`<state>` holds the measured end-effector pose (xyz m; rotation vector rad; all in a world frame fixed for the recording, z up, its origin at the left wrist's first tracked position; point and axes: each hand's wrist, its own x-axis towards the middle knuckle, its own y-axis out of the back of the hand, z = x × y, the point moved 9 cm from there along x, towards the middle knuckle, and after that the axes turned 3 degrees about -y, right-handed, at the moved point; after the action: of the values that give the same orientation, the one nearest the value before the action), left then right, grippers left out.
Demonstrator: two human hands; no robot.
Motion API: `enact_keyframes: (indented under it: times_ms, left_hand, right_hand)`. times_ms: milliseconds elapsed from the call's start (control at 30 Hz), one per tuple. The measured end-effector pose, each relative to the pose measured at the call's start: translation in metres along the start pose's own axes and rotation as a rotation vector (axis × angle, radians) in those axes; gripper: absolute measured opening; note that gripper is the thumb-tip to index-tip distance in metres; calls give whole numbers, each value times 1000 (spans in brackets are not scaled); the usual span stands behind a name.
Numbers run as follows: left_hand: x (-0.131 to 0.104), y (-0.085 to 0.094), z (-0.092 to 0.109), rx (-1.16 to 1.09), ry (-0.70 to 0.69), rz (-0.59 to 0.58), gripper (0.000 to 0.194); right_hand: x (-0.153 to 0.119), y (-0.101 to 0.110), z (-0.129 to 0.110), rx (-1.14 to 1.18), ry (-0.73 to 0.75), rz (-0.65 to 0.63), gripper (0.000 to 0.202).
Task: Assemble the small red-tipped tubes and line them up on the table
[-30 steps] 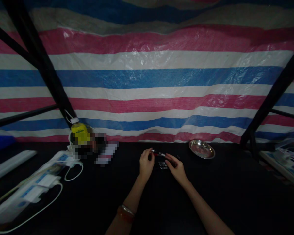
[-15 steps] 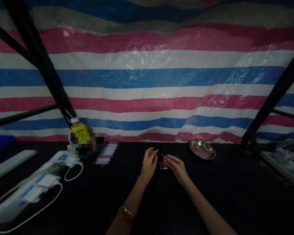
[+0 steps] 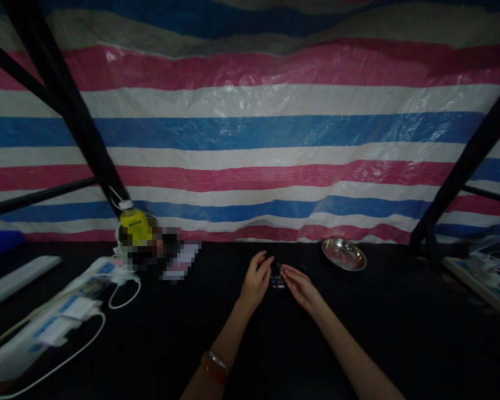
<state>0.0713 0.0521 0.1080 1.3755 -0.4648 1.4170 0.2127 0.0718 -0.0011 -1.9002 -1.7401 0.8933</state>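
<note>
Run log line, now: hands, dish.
left hand: beside small dark items | right hand: at their right side | grips: unclear | metal dish: on table, right of hands

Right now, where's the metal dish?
In the head view, the metal dish sits right of centre on the black table, beyond and to the right of the right hand, near the striped sheet's lower edge.

Legible text: none you can read. Yellow bottle [image 3: 140, 234], left of the frame: green lettering [image 3: 135, 224] on its front, too small for you to make out. Slim dark items [image 3: 278, 286], just below the frame's centre: pale marks, unreadable to you.
</note>
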Motion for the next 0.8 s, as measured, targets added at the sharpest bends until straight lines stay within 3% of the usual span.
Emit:
enact_keyframes:
  times_ms: [800]
  left_hand:
    - [-2, 0, 3, 6, 5, 13, 32]
  right_hand:
    - [-1, -3, 2, -6, -25, -22, 21]
